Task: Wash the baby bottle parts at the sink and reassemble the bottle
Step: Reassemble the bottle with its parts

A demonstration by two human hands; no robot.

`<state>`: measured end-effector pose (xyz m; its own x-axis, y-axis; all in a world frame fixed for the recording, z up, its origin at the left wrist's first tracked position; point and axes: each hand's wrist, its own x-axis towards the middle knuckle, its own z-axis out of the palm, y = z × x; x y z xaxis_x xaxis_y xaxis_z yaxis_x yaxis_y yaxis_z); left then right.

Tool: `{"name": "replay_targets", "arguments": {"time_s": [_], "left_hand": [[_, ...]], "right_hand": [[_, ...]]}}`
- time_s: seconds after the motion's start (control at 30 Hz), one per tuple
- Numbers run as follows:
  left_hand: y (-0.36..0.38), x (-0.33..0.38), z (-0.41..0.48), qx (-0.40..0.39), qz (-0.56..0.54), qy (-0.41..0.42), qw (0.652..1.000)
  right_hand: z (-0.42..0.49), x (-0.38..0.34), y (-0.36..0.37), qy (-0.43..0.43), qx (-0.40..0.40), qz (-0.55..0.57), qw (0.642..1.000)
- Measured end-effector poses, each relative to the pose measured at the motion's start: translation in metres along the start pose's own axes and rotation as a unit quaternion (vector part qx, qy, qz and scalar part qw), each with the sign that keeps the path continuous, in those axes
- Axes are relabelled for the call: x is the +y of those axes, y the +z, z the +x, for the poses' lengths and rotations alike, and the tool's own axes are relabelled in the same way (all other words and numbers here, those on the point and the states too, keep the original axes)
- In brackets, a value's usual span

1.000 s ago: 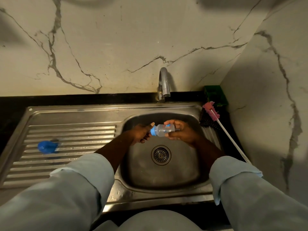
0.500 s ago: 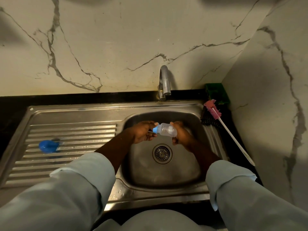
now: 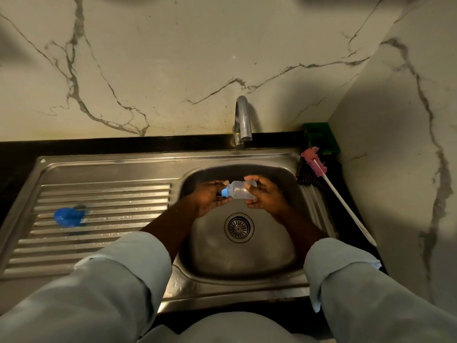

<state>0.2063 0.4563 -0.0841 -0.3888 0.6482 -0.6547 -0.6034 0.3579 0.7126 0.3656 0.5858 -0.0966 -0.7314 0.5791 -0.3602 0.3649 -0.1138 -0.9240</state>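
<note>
Above the basin [image 3: 247, 258], the tap [image 3: 243, 120] blocks passage at 12 o'clock. The brush [image 3: 338, 194] lies along the rim at 3 o'clock, a blue cap [image 3: 68, 216] sits on the drainboard [image 3: 111, 194] at 9 o'clock; bare ribs lie between.

A curved chrome faucet [image 3: 242, 120] stands against a veined marble wall [image 3: 173, 65], a round drain strainer [image 3: 239, 227] below it. A green container [image 3: 319, 137] sits in the corner, beside a dark scrubbing pad [image 3: 305, 178].
</note>
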Motion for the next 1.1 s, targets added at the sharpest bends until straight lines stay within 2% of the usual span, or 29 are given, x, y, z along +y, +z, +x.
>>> {"name": "replay_targets", "arguments": {"time_s": [0.23,0.37,0.53,0.63,0.73,0.8,0.93,1.1], "left_hand": [[-0.001,0.001,0.003,0.027,-0.009,0.02,0.999],[-0.007,0.004,0.002,0.002,0.037,0.013,0.999],[-0.011,0.005,0.002,-0.067,0.053,0.02,0.996],[-0.009,0.004,0.004,-0.062,0.06,0.025,0.996],[-0.005,-0.002,0.004,-0.032,0.036,0.014,0.999],[-0.002,-0.006,0.006,-0.016,0.02,0.008,1.0],[-0.002,-0.007,0.009,-0.004,0.031,0.012,0.999],[-0.009,-0.005,0.008,-0.013,0.066,0.024,0.997]], "right_hand": [[-0.001,0.001,0.002,0.001,-0.032,0.009,0.999],[0.0,0.001,-0.003,0.004,-0.038,-0.015,0.999],[-0.009,-0.008,0.002,0.123,-0.014,-0.052,0.991],[-0.014,-0.008,0.011,0.171,-0.016,-0.034,0.985],[-0.012,-0.004,0.019,0.079,0.046,0.011,0.996],[-0.007,-0.002,0.019,0.031,0.056,0.028,0.998],[0.0,-0.003,0.015,0.041,0.017,-0.054,0.998],[0.0,0.005,0.019,0.054,0.027,-0.042,0.997]]}}
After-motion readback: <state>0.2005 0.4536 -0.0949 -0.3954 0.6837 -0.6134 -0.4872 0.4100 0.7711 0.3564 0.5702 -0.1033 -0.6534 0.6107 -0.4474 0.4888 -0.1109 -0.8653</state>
